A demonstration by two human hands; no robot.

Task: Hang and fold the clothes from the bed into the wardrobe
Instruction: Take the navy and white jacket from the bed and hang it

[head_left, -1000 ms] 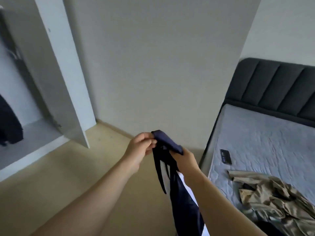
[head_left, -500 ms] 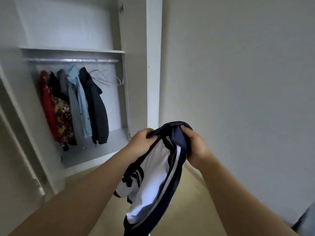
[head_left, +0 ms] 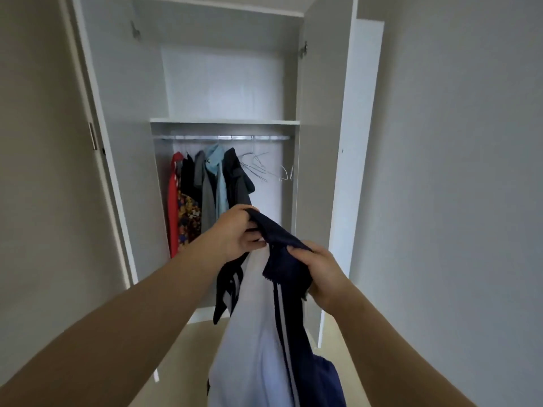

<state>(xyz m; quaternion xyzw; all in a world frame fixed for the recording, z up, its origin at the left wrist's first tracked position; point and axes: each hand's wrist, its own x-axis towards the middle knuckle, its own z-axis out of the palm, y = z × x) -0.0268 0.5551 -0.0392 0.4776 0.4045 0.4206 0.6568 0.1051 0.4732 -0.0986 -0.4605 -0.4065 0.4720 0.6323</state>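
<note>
A navy and white garment (head_left: pixel 264 333) with white stripes hangs down in front of me. My left hand (head_left: pixel 235 233) grips its dark top edge, and my right hand (head_left: pixel 320 274) grips the navy fabric a little lower to the right. Straight ahead stands the open white wardrobe (head_left: pixel 224 122). Several clothes (head_left: pixel 205 195) hang on the left part of its metal rail (head_left: pixel 223 137). Empty wire hangers (head_left: pixel 258 168) hang on the rail's right part, beyond my hands.
The wardrobe's left door (head_left: pixel 100 160) and right door (head_left: pixel 352 160) stand swung open on either side. A bare shelf compartment (head_left: pixel 223 83) lies above the rail. A plain wall (head_left: pixel 470 171) runs along the right. Beige floor (head_left: pixel 182 362) shows below.
My view has swung left from the bed to face the wardrobe head-on and closer. Both hands keep hold of the garment, which now hangs longer, with my hands spread slightly apart.
</note>
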